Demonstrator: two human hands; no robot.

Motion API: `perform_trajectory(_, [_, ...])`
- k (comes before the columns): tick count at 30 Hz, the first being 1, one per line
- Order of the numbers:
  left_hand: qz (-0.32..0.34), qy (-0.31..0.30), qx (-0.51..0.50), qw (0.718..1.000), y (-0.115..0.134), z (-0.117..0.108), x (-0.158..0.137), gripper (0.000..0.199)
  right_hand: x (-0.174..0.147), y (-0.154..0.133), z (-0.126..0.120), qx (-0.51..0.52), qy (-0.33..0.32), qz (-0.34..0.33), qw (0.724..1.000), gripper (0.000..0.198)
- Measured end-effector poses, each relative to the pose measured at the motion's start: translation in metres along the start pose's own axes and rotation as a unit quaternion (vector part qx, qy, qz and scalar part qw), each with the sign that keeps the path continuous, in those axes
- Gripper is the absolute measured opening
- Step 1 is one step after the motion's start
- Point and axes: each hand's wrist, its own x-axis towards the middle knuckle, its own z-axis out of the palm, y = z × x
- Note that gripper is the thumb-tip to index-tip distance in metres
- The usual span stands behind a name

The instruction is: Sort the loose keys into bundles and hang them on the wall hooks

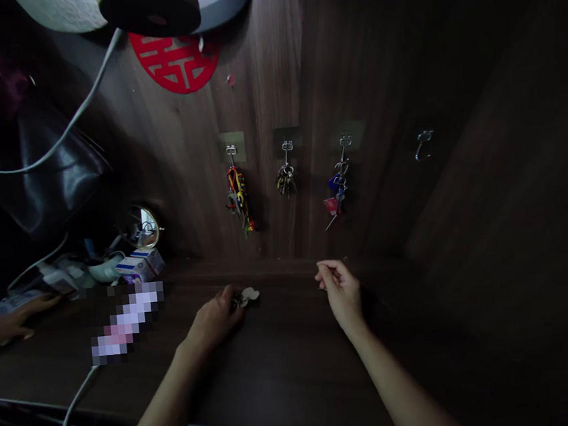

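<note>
My left hand (217, 321) rests low over the dark wooden desk top, its fingers closed around a bunch of keys (249, 297). Round, pale key heads stick out to the right of the fingertips; the rest of the bunch is hidden by the fingers. To the right, my right hand (342, 292) is held just above the desk near the back panel. Its thumb and fingers are pressed together in a pinch, and whatever may be between them cannot be made out. On the panel above hang keys with a colourful braided cord (239, 197), a small key bunch (285, 179) and keys with blue and red tags (337, 191).
A fourth metal hook (424, 146) is on the panel at right. At left are a round mirror (145, 226), small boxes (141, 263), a dark bag (53, 168), a blurred-out device with a white cable (75, 394), and another person's hand (23, 317). A lamp (149, 12) overhangs the top.
</note>
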Motion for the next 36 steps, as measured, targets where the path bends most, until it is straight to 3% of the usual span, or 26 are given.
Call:
perform_trajectory(4, [0.080,-0.013,-0.081,0.993,0.021,0.012,0.022,0.030,-0.007,0.003,0.001,-0.082,-0.078,-0.032,0.993,0.023])
perform_trajectory(8, [0.150,-0.046,-0.197,0.968,0.031,0.025,0.047,0.023,-0.011,0.005,0.002,-0.172,-0.166,-0.092,0.967,0.018])
perform_trajectory(11, [0.153,-0.081,-0.270,0.947,0.035,0.031,0.062,0.026,-0.014,0.006,0.003,-0.222,-0.229,-0.126,0.939,0.017])
perform_trajectory(14, [0.122,-0.050,-0.314,0.940,0.037,0.034,0.068,0.030,-0.016,0.005,0.005,-0.260,-0.263,-0.140,0.919,0.017])
perform_trajectory(20, [0.056,0.072,-0.208,0.974,0.029,0.033,0.063,0.021,-0.018,0.009,0.007,-0.294,-0.299,-0.170,0.892,0.022])
perform_trajectory(26, [0.076,0.125,-0.088,0.985,0.020,0.028,0.054,0.024,-0.016,0.016,0.012,-0.325,-0.271,-0.161,0.892,0.014])
perform_trajectory(31, [0.138,0.177,-0.022,0.974,0.028,0.022,0.046,0.026,-0.015,0.014,0.014,-0.331,-0.276,-0.169,0.886,0.016])
perform_trajectory(36, [0.221,0.134,-0.008,0.966,0.045,0.026,0.038,0.027,-0.015,0.015,0.017,-0.322,-0.286,-0.173,0.886,0.016])
